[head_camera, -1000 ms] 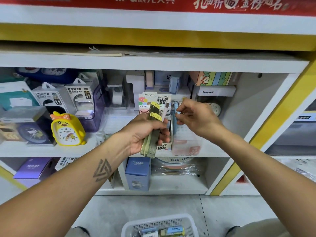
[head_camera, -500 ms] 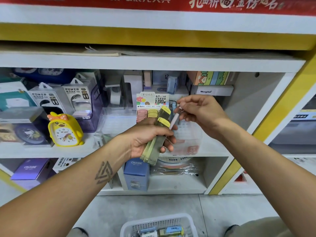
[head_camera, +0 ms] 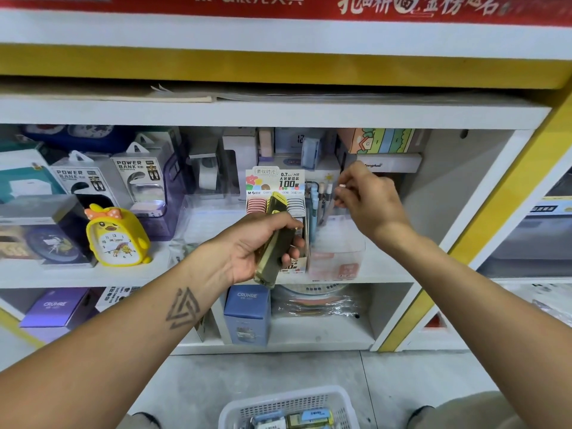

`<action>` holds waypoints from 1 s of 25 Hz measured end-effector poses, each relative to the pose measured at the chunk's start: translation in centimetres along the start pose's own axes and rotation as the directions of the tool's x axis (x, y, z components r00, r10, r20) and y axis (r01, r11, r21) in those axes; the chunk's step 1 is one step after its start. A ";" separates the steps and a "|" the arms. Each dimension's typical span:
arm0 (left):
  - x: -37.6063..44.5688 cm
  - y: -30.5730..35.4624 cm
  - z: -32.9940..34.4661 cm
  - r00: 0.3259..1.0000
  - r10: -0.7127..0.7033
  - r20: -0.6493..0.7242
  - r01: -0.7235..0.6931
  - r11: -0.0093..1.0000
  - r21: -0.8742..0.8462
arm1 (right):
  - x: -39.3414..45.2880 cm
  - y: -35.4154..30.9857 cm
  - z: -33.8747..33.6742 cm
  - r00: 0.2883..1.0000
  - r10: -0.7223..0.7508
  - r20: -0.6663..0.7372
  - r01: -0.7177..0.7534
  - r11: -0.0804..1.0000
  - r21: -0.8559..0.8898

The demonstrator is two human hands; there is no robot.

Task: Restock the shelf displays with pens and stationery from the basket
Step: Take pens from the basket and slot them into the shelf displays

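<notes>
The right hand (head_camera: 368,199) pinched the top of a pale pen (head_camera: 330,198) between thumb and fingertips, the pen standing nearly upright in a clear plastic holder (head_camera: 337,246) on the middle shelf (head_camera: 387,272). Beside it in the same holder stood a light blue pen (head_camera: 314,205) and a dark-tipped one, close together; whether they touched each other could not be told. Just left of the holder sat a display box of 0.7 HB pencil leads (head_camera: 275,184), its rows of round pink and grey cases partly hidden.

The left hand (head_camera: 260,246) was curled around an olive-green pack of stationery (head_camera: 274,239), held tilted in front of the lead box, its yellow-edged top pointing up and away. The forearm carried a triangle tattoo (head_camera: 182,308).

At the bottom edge, on the grey floor, stood the white perforated basket (head_camera: 244,408), with blue, white and olive packs lying in it.

Further left on the middle shelf were a yellow duck alarm clock (head_camera: 116,235), two boxed power banks (head_camera: 139,178) and a boxed clock under a clear lid. Behind the lead box stood a tape dispenser and small boxes; a colourful carton (head_camera: 382,140) rested on a white box at the back right. On the lower shelf were a blue CRUHRE box (head_camera: 247,314), a purple CRUHRE box (head_camera: 57,308) and a wrapped stack of round items (head_camera: 312,301). Above ran a yellow band and a red sign with white lettering.
</notes>
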State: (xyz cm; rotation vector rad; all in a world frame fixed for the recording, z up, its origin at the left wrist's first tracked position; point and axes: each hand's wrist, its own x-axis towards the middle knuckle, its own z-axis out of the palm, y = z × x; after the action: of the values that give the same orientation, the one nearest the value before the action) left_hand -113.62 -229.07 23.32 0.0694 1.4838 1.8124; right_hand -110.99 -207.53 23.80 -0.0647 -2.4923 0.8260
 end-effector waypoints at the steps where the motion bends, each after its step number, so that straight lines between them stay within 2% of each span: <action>1: -0.1 0.1 0.0 1.000 -0.017 0.008 0.017 0.999 -0.030 | -0.1 0.1 0.2 1.000 -0.018 0.006 0.018 1.000 0.000; 10: -0.6 0.1 -0.2 0.997 0.008 0.081 -0.001 0.997 -0.081 | 0.0 0.3 0.9 0.994 -0.095 0.049 0.098 0.994 -0.045; 12: -0.7 0.0 -0.2 0.992 0.011 0.126 0.002 0.995 -0.099 | 0.1 0.6 1.1 0.985 -0.136 0.102 0.151 0.976 -0.160; 14: -0.8 -0.1 -0.1 0.985 0.023 0.168 -0.005 0.995 -0.104 | 0.0 0.6 1.5 0.974 -0.093 0.207 0.153 0.942 -0.298; 15: -0.8 -0.1 -0.1 0.984 0.034 0.177 -0.016 0.995 -0.102 | 0.0 0.5 1.7 0.976 -0.068 0.208 0.132 0.940 -0.313; 16: -0.8 -0.1 -0.1 0.983 0.047 0.177 -0.030 0.994 -0.101 | 0.0 0.2 1.8 0.982 -0.057 0.181 0.106 0.955 -0.275; 17: -0.8 -0.1 -0.2 0.984 0.061 0.166 -0.045 0.994 -0.099 | 0.1 -0.2 1.7 0.989 -0.039 0.144 0.063 0.984 -0.165; 18: -0.8 0.0 -0.3 0.986 0.076 0.148 -0.062 0.993 -0.096 | 0.1 -0.8 1.6 0.989 0.008 0.145 -0.011 1.000 0.016; 20: -0.8 0.2 -0.5 0.987 0.113 0.118 -0.101 0.990 -0.099 | 0.0 -2.2 1.3 0.946 0.086 0.313 -0.211 0.894 0.395; 21: -0.8 0.3 -0.5 0.985 0.130 0.111 -0.119 0.987 -0.103 | -0.2 -2.7 1.3 0.911 0.083 0.403 -0.291 0.822 0.490; 23: -1.1 0.5 -0.7 0.983 0.163 0.090 -0.153 0.983 -0.106 | -0.6 -3.4 1.6 0.872 0.055 0.486 -0.362 0.741 0.565; 25: -1.4 0.7 -0.9 0.980 0.194 0.034 -0.190 0.978 -0.085 | -0.7 -3.9 1.9 0.866 0.044 0.498 -0.388 0.686 0.616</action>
State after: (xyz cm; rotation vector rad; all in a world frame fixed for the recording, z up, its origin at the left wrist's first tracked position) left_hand -113.48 -230.64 24.20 0.2165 1.4120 2.0110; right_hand -110.84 -211.88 24.47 0.1042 -2.3932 2.0659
